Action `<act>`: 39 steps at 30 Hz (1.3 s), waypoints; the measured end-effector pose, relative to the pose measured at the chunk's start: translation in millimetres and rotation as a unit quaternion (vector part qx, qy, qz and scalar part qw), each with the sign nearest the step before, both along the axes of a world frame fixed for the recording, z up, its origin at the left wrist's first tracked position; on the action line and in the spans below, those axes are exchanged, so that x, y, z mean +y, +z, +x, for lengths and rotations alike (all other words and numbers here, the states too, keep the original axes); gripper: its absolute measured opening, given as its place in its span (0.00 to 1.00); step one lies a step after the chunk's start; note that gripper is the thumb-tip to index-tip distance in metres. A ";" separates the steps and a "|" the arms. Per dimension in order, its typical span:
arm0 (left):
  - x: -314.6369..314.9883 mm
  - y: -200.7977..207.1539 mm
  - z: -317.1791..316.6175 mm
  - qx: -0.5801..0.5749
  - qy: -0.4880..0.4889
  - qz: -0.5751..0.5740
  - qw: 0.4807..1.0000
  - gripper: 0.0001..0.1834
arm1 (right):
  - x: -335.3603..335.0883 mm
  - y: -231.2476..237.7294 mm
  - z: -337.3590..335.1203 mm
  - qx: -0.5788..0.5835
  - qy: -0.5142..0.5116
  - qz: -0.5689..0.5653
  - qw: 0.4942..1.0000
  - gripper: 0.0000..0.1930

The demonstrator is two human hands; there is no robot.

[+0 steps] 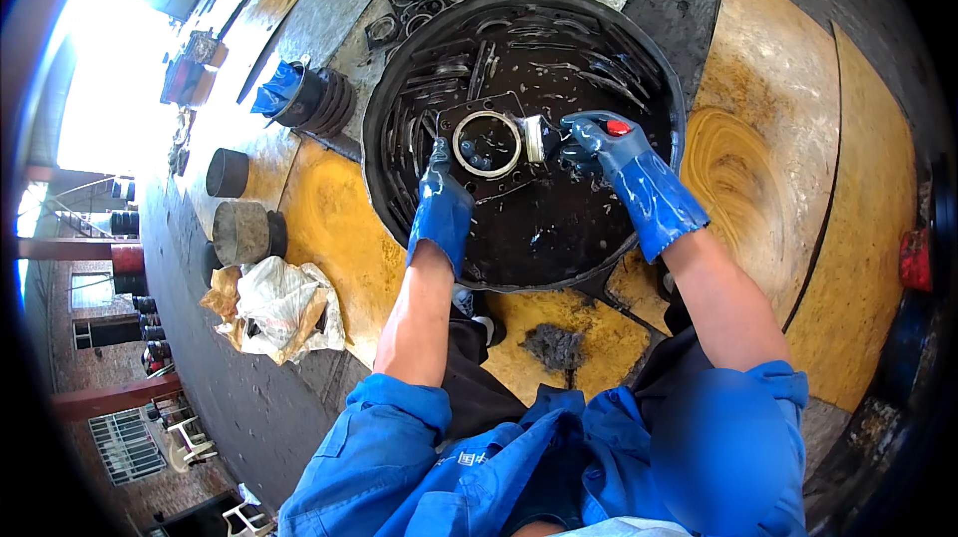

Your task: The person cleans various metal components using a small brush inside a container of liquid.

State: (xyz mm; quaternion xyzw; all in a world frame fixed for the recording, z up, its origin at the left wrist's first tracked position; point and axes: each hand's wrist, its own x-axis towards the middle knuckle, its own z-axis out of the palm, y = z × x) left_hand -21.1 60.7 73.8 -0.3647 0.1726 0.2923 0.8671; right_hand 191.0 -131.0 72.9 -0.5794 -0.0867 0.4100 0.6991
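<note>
My left hand (442,200), in a blue rubber glove, grips the left edge of a square dark metal flange (507,181) with a bright raised ring around its round opening. The flange is held over a round black tub (373,160) of dark liquid. A paint brush (536,139) with pale bristles is in my right hand (631,170), gloved the same way; its red handle end shows above the fingers. The bristles touch or nearly touch the ring's right side. Several dark flat plates (614,78) stand or lie along the tub's inner wall.
More ring flanges (424,0) lie beyond the tub. A stack of dark rings (329,103) with blue gloves on top stands at the left. Nearer are a metal cylinder (240,234) and a white plastic bag (289,307). A dark wad of fibres (553,346) lies before my feet.
</note>
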 end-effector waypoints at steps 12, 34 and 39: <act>-11.7 -12.8 -1.3 0.374 -0.338 0.573 0.646 0.19 | -4.9 -3.8 -71.8 -0.145 0.043 -0.080 0.985 0.09; -8.4 -15.3 -0.1 0.528 -0.333 0.645 0.441 0.24 | -19.0 1.0 -6.2 -0.336 0.081 -0.093 0.934 0.10; -31.0 -8.4 21.9 0.480 -0.330 0.723 0.371 0.28 | 3.0 -5.6 -7.5 -0.345 0.057 -0.056 0.935 0.11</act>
